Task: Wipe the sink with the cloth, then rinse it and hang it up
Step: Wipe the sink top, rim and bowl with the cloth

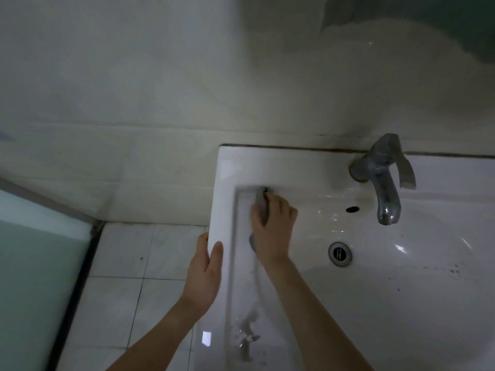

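Note:
A white ceramic sink (281, 167) fills the right half of the head view. My right hand (272, 228) presses a small grey cloth (260, 204) into the basin's back left corner; most of the cloth is hidden under my fingers. My left hand (205, 269) grips the sink's left edge, thumb on top of the rim. The chrome faucet (385, 178) stands at the back of the sink, to the right of my right hand. Below its spout lie the round drain (340, 253) and a small overflow hole (352, 209).
A tiled wall (160, 103) rises behind the sink. White floor tiles (120, 263) lie to the left, bordered by a frosted glass panel (34, 263) with a dark frame. Dark specks dot the basin's right side (452, 271).

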A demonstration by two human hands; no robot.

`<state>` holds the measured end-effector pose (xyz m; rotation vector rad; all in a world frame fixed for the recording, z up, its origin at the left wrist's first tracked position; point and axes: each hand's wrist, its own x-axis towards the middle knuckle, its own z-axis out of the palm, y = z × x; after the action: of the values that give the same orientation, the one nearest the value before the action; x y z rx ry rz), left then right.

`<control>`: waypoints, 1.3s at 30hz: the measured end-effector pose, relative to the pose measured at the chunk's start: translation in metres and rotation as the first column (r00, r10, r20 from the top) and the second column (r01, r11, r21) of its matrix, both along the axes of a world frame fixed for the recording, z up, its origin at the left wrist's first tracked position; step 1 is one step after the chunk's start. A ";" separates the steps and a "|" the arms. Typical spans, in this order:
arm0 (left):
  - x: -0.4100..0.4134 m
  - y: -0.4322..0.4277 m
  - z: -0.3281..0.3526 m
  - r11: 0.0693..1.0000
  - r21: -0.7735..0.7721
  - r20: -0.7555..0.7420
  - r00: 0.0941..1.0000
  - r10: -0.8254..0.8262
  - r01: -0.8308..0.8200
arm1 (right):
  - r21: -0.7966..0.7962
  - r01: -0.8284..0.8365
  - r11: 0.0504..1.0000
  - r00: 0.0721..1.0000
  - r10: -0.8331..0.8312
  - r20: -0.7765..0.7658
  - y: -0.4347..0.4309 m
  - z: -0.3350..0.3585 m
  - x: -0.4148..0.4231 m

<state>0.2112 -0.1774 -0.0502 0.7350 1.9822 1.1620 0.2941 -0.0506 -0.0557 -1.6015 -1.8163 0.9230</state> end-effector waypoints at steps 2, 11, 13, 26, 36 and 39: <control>-0.001 0.001 0.000 1.000 -0.002 0.007 1.000 -0.004 0.004 | 0.147 -0.046 0.988 0.963 0.005 0.268 -0.010 -0.014 -0.017; -0.001 0.001 0.002 1.000 0.002 0.027 1.000 -0.004 0.004 | 0.190 -0.405 0.894 0.906 0.364 0.217 0.006 -0.009 -0.011; -0.001 0.000 0.002 1.000 0.001 0.023 1.000 -0.002 0.002 | 0.165 -0.469 0.868 0.876 0.432 0.215 -0.002 -0.007 0.003; -0.002 0.001 -0.001 1.000 -0.007 0.027 1.000 0.004 -0.004 | -0.026 -0.795 0.606 0.605 0.788 -0.113 -0.103 0.017 0.111; -0.003 0.002 -0.002 1.000 -0.016 0.022 1.000 0.009 -0.009 | 0.089 -0.402 0.911 0.915 0.394 0.088 -0.047 -0.016 0.021; -0.004 0.001 -0.005 1.000 -0.013 0.020 1.000 0.014 -0.014 | 0.102 -0.462 0.881 0.886 0.464 0.011 -0.090 -0.007 0.057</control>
<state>0.2075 -0.1760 -0.0554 0.7013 1.9798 1.1591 0.3509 -0.1406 -0.0625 -1.1073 -2.2486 1.0176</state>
